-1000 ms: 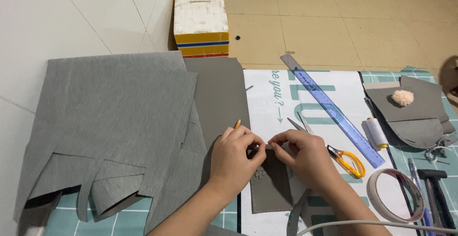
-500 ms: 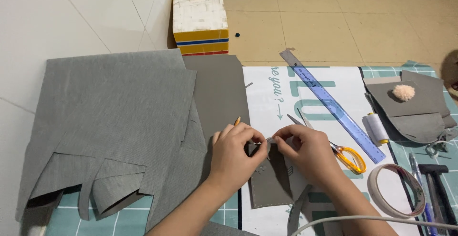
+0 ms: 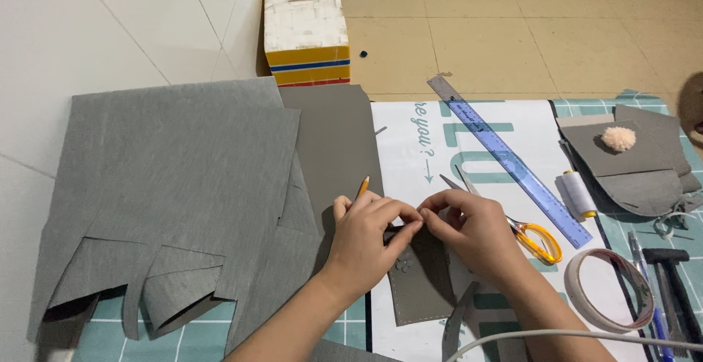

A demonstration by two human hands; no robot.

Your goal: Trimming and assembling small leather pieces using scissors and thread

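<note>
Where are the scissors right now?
The scissors, with orange handles, lie on the white sheet just right of the right hand, between that hand and the blue ruler, above the tape roll.

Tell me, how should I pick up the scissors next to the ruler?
Take the scissors by the orange handle loops, coming from the lower right beside the tape roll. The loops lie open and uncovered there, while the pointed blades run up-left under the right hand.
</note>
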